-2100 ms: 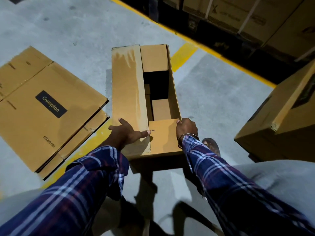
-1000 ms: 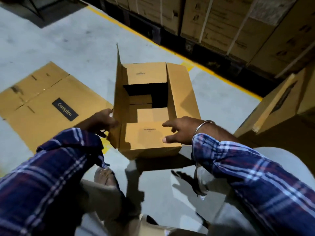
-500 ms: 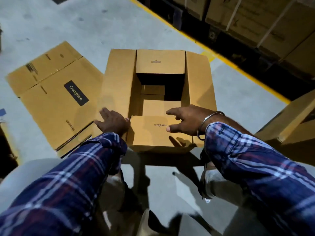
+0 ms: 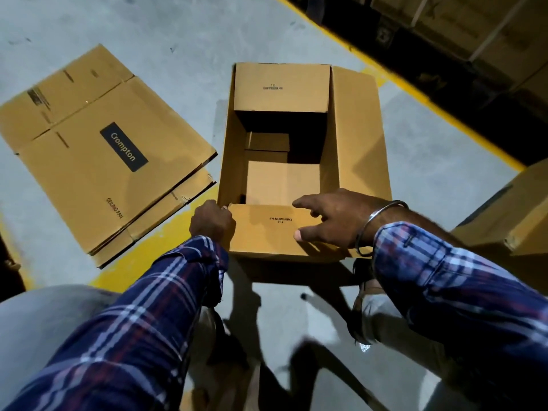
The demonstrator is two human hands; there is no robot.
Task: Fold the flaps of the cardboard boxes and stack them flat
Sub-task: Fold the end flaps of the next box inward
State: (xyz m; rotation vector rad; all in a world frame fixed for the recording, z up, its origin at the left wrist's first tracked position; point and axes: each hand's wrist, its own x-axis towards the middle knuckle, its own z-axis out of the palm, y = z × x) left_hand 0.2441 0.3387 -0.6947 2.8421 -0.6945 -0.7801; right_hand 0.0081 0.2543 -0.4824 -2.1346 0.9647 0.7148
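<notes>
Work looks partly done: flattened boxes (image 4: 98, 155) lie stacked on the floor (image 4: 178, 28), while the open box (image 4: 360, 149) stands unflattened beside them. Left hand (image 4: 212, 222) grips its near corner; right hand (image 4: 332, 218) hovers released over the near flap (image 4: 267, 229).
</notes>
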